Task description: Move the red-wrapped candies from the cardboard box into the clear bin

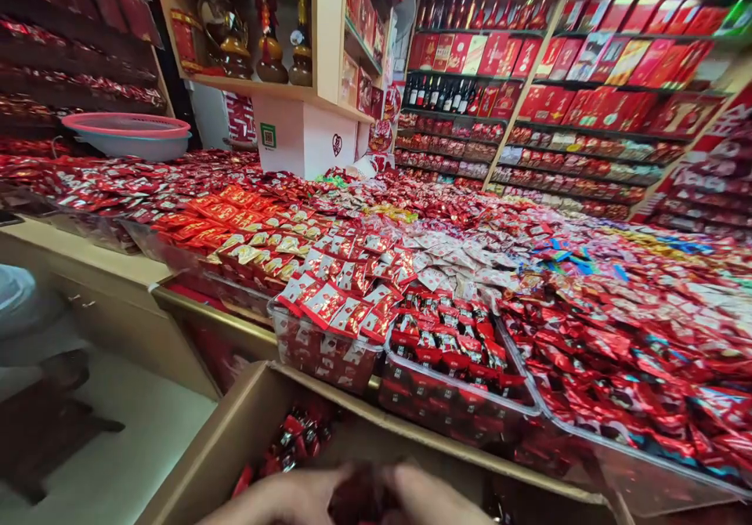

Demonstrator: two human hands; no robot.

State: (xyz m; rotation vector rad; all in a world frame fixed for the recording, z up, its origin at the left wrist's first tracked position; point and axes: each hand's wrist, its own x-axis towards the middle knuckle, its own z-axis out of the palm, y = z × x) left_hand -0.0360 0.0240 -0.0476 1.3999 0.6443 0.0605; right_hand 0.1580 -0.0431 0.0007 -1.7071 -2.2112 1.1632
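Head view shows the left hand (294, 499) and right hand (438, 501) closed together around dark red packets (364, 497) (blur hides the fingertips), over or just inside the open cardboard box (235, 419), where loose packets (302, 435) lie. The held ones should be light, with slick, crinkly wrappers apt to slide over one another; likely best cupped from beneath in both palms, or pinched singly by a wrapper end.
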